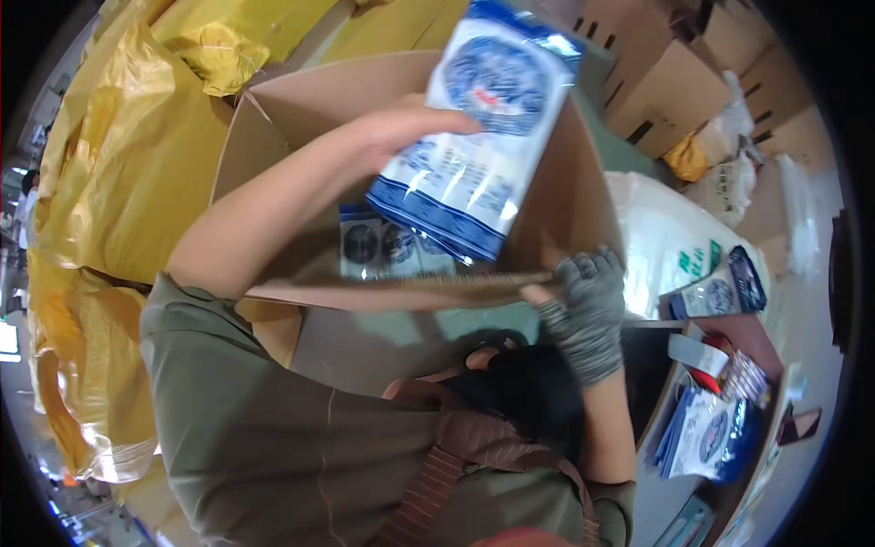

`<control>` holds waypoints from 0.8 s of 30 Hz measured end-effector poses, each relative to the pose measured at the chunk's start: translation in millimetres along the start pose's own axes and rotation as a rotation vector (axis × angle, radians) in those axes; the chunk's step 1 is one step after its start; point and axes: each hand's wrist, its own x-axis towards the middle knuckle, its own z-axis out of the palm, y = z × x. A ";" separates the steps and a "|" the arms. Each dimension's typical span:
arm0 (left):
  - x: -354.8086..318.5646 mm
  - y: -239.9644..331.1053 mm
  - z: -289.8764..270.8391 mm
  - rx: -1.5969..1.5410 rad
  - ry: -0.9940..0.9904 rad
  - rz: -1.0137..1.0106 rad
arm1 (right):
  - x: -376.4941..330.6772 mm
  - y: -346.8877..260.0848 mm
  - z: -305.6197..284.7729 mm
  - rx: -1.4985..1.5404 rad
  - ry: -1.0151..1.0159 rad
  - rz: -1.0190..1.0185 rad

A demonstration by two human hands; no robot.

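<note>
So the left hand (401, 123) has its fingers (447, 120) closed on the edge of a blue and white pouch (474, 137), a flat glossy packet held up at a tilt over the open cardboard box (273, 118). The thumb side is hidden behind the pouch, so you only see the fingers curled over its left edge. The bare forearm runs up from the lower left, right across the box opening.

The right hand (588, 305) is in a grey knit glove, and its fingers are wrapped over the near rim of the box, gripping the cardboard flap (401, 290) right at its corner. Pretty firm pinch by the look of it.

Down inside the box, under the raised pouch, there are more blue and white packets (387, 244) lying flat on the bottom.

Going outward: crumpled yellow plastic sheeting (118, 182) fills the whole left side, touching the box wall. To the right there's a big white sack (665, 242) with another blue pouch (720, 292) resting on it. Lower right, on the counter (656, 492), there's a small stack of the same pouches (706, 438). More brown cartons (674, 82) sit at the top right, well apart from the hands.
</note>
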 end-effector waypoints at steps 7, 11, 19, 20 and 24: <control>-9.7 -162.8 -152.8 -0.087 0.410 -0.429 | -37.2 13.0 38.9 0.029 0.195 -0.123; -1.8 -246.3 -185.2 -0.340 0.509 -0.568 | -28.3 29.6 31.3 0.078 0.125 -0.180; -27.0 -344.9 -340.9 -0.162 0.690 -0.879 | -10.4 34.0 28.3 0.206 -0.003 -0.226; -21.8 -357.5 -344.8 -0.164 0.681 -0.888 | -9.1 32.8 29.4 0.226 -0.043 -0.173; -46.3 -383.3 -402.9 -0.082 0.825 -0.678 | -12.8 34.7 30.7 0.246 0.107 -0.203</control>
